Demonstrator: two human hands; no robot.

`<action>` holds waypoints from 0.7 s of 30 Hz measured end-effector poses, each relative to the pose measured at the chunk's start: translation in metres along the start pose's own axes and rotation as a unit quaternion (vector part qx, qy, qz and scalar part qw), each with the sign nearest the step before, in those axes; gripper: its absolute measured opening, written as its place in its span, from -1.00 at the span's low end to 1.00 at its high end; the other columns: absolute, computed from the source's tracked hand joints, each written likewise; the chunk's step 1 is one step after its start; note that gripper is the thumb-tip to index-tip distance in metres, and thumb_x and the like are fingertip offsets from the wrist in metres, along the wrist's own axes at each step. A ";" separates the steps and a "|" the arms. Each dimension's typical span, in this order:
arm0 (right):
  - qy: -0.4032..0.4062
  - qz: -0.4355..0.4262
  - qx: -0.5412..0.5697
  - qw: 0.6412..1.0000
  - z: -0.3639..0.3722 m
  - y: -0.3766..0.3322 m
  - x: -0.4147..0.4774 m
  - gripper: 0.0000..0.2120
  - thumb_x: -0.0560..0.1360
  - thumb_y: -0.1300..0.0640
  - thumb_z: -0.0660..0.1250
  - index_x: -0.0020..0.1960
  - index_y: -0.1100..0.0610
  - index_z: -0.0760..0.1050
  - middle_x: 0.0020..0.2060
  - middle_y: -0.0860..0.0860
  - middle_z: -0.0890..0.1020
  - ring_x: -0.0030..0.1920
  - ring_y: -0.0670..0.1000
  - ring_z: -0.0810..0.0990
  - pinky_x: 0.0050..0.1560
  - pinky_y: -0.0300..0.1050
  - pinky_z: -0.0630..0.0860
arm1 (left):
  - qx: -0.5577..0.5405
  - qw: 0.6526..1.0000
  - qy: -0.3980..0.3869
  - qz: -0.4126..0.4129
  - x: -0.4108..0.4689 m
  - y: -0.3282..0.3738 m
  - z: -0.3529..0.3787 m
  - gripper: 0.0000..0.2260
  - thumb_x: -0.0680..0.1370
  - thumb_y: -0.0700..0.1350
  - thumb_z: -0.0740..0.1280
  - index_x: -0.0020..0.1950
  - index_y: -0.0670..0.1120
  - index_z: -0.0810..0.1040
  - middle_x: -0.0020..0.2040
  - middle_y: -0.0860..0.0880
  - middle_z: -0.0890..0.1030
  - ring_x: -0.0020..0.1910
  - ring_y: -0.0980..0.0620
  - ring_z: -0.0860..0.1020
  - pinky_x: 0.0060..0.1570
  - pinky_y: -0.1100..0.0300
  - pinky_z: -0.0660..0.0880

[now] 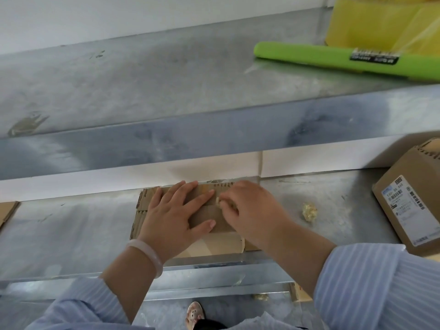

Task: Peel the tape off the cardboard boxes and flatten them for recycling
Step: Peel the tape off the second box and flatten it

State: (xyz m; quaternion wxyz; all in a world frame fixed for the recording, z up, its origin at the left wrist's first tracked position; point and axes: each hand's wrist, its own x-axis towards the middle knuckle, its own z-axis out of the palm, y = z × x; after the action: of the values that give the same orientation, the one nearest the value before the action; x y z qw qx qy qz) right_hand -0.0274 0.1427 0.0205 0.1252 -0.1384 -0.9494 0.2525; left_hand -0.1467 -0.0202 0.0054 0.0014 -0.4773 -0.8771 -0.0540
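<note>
Pressed cardboard box [140,217] under left hand [173,217], fingers straight; pinched tape [217,201] with right hand [252,215]. Flanked rightward by tape wad [309,211], then labelled box [409,198]; overhung by shelf [214,129].

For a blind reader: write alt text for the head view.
A person's left hand presses flat on a cardboard box on a metal table while the right hand pinches tape at its seam. A crumpled tape ball and a labelled box lie to the right.

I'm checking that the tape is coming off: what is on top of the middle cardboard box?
The left hand presses flat on the box; the right hand pinches a wad of tape at its seam. The cardboard beneath both hands is covered.
</note>
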 end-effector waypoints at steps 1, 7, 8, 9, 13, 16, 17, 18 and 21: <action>-0.003 0.003 -0.004 1.000 0.002 -0.001 -0.001 -0.74 0.52 -0.12 0.26 0.01 0.03 0.59 -0.07 -0.07 0.52 -0.02 -0.06 0.48 0.04 -0.15 0.46 | 0.000 1.000 0.002 0.000 0.000 0.000 0.000 -0.42 0.46 0.43 -0.05 0.46 0.33 0.26 0.50 0.09 0.28 0.50 0.00 0.20 0.48 -0.14 0.05; 0.029 0.128 0.110 0.985 -0.007 0.011 0.006 -0.97 0.48 0.00 0.39 -0.14 -0.10 0.60 -0.30 -0.21 0.59 -0.26 -0.25 0.56 -0.28 -0.41 0.39 | -0.002 1.000 0.001 0.000 0.000 -0.002 0.000 -0.41 0.45 0.43 -0.05 0.46 0.35 0.22 0.51 0.11 0.25 0.51 0.01 0.17 0.49 -0.11 0.01; 0.038 0.175 0.182 0.967 -0.008 0.017 0.007 -0.94 0.45 0.05 0.42 -0.15 -0.11 0.58 -0.30 -0.19 0.63 -0.27 -0.23 0.59 -0.29 -0.41 0.45 | -0.003 1.000 0.002 0.001 0.000 -0.002 0.000 -0.41 0.45 0.43 -0.05 0.46 0.35 0.23 0.51 0.10 0.26 0.50 0.01 0.17 0.48 -0.12 0.02; 0.044 0.218 0.280 0.934 -0.009 0.022 0.006 -0.89 0.44 0.11 0.45 -0.13 -0.09 0.57 -0.27 -0.13 0.66 -0.27 -0.19 0.64 -0.27 -0.34 0.55 | -0.004 1.000 0.002 0.002 0.000 -0.002 0.000 -0.41 0.45 0.43 -0.05 0.46 0.34 0.23 0.51 0.10 0.26 0.50 0.01 0.18 0.48 -0.13 0.03; 0.058 0.316 0.429 0.844 0.001 0.037 -0.005 -0.90 0.46 0.19 0.46 -0.14 -0.01 0.64 -0.20 -0.05 0.71 -0.22 -0.09 0.70 -0.17 -0.16 0.65 | -0.004 1.000 0.000 0.002 0.001 -0.002 0.000 -0.40 0.45 0.44 -0.06 0.47 0.35 0.21 0.51 0.11 0.24 0.51 0.02 0.16 0.47 -0.14 0.05; 0.039 0.311 0.331 0.890 0.016 0.042 -0.019 -0.82 0.49 0.13 0.41 -0.14 -0.17 0.60 -0.22 -0.16 0.69 -0.22 -0.16 0.67 -0.21 -0.31 0.55 | -0.001 1.000 -0.002 0.005 0.001 -0.003 0.001 -0.41 0.46 0.44 -0.06 0.47 0.34 0.21 0.51 0.11 0.24 0.51 0.02 0.16 0.47 -0.15 0.04; 0.041 0.305 0.317 0.897 0.020 0.042 -0.022 -0.81 0.50 0.13 0.38 -0.08 -0.19 0.60 -0.20 -0.18 0.69 -0.20 -0.19 0.66 -0.20 -0.34 0.53 | -0.002 1.000 -0.002 0.006 0.001 -0.003 0.001 -0.41 0.46 0.43 -0.06 0.47 0.34 0.21 0.51 0.10 0.24 0.51 0.01 0.16 0.47 -0.15 0.04; 0.041 0.294 0.308 0.904 0.023 0.040 -0.023 -0.80 0.52 0.13 0.35 0.00 -0.17 0.61 -0.18 -0.20 0.68 -0.18 -0.20 0.65 -0.17 -0.35 0.53 | -0.003 1.000 -0.002 0.006 0.001 -0.003 0.001 -0.41 0.46 0.43 -0.05 0.47 0.33 0.22 0.50 0.10 0.25 0.50 0.01 0.17 0.47 -0.15 0.05; 0.031 0.278 0.312 0.908 0.025 0.034 -0.021 -0.86 0.54 -0.01 0.27 -0.03 -0.07 0.61 -0.22 -0.12 0.69 -0.18 -0.10 0.66 -0.15 -0.15 0.63 | -0.002 1.000 -0.001 0.006 0.001 -0.003 0.001 -0.41 0.46 0.43 -0.04 0.47 0.32 0.24 0.50 0.09 0.27 0.50 0.00 0.19 0.46 -0.17 0.07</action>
State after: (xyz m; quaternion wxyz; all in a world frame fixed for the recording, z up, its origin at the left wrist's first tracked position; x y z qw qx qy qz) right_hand -0.0085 0.1531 -0.0220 0.1158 -0.3580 -0.7411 0.5560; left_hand -0.1500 -0.0205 0.0044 -0.0001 -0.4826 -0.8741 -0.0556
